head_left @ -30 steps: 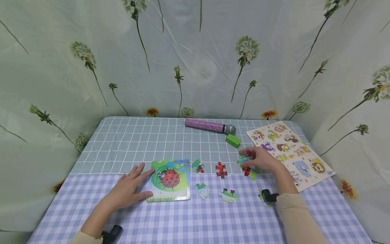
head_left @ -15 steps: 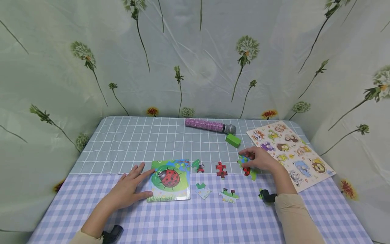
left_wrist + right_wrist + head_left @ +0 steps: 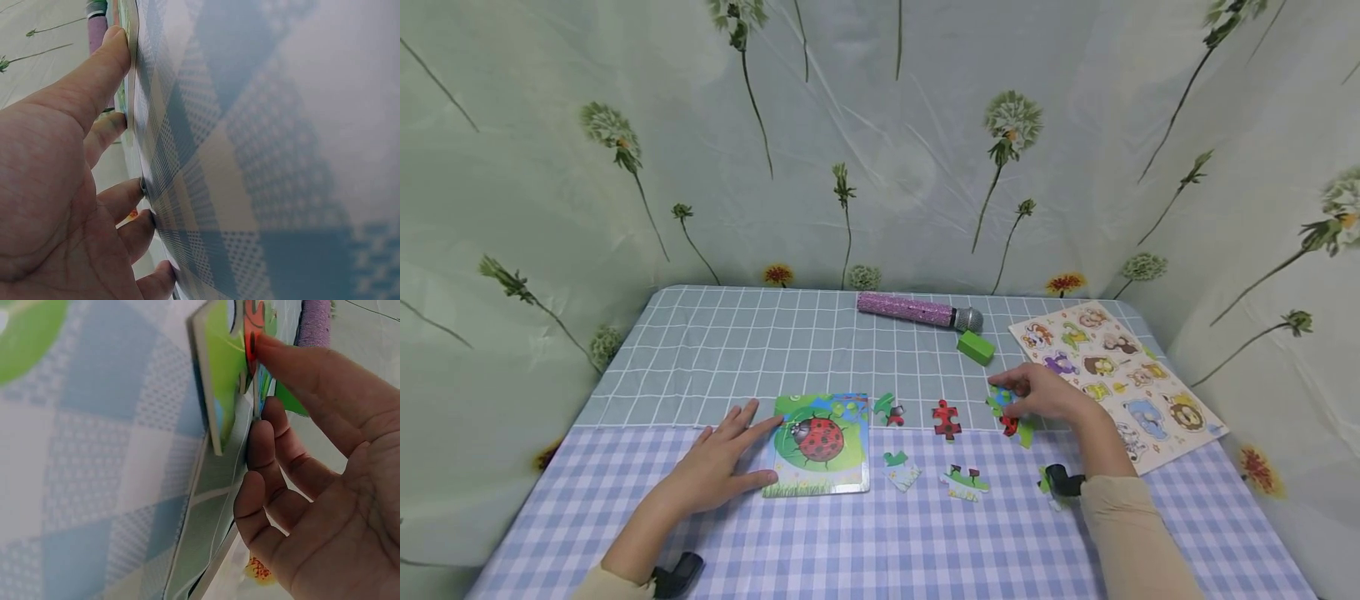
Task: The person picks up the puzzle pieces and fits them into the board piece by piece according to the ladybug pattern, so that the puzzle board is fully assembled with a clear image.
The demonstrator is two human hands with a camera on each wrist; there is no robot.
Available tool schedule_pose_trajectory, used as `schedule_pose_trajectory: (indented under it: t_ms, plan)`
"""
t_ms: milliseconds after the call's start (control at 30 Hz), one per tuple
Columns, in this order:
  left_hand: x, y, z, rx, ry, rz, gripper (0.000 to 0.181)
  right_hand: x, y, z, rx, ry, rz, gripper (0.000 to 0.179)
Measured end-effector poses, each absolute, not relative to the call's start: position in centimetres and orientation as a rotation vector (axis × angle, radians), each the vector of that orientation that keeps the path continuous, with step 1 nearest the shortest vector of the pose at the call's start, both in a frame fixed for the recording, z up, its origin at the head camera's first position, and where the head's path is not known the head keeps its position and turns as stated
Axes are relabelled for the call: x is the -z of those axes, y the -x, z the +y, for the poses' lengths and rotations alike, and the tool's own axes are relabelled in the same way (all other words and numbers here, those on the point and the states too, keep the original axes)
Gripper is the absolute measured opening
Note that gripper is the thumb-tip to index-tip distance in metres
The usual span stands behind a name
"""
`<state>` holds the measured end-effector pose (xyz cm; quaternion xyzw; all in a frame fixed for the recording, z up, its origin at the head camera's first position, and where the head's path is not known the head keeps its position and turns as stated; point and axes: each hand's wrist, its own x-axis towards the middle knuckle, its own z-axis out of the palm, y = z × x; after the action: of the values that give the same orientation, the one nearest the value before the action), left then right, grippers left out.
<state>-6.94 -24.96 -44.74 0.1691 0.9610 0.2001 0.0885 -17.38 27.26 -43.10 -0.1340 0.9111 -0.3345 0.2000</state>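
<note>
My left hand (image 3: 718, 462) lies with fingers spread at the left side of a square ladybug puzzle board (image 3: 850, 471). Its index finger and thumb touch the board's edge; the left wrist view shows the thumb (image 3: 106, 62) against that edge. My right hand (image 3: 1037, 392) pinches a blue-and-green puzzle piece (image 3: 1002, 396) between thumb and fingers. Next to it lies a piece with red and lime green (image 3: 222, 369), partly under the thumb. Between the hands are a red puzzle piece (image 3: 947, 419), a white-and-green one (image 3: 901, 471) and several others.
A pink glitter microphone (image 3: 917, 309) lies at the back, beside a green block (image 3: 976, 347). An animal puzzle board (image 3: 1120, 375) lies at the right, close to my right forearm. Another puzzle piece (image 3: 1045, 483) is partly hidden by the black wrist camera (image 3: 1063, 481).
My right thumb has shifted slightly over the puzzle pieces. The left hand and the ladybug board stay where they were. The whole head view has moved a little.
</note>
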Motion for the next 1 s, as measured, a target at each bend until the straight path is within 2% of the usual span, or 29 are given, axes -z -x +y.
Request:
schedule_pose_trajectory:
  t_ms: [333, 700, 1000]
  plan:
    - [44.8, 6.9, -24.9, -0.592, -0.497, 2.863, 0.082, 43.3, 17.3, 26.9, 0.878, 0.371, 2.644, 0.052]
    - [44.7, 6.9, -24.9, -0.598, -0.505, 2.865, 0.081, 43.4, 17.1, 26.7, 0.893, 0.374, 2.679, 0.045]
    - [44.6, 6.9, -24.9, -0.604, -0.500, 2.865, 0.081, 42.7, 16.9, 25.7, 0.920, 0.475, 2.698, 0.042]
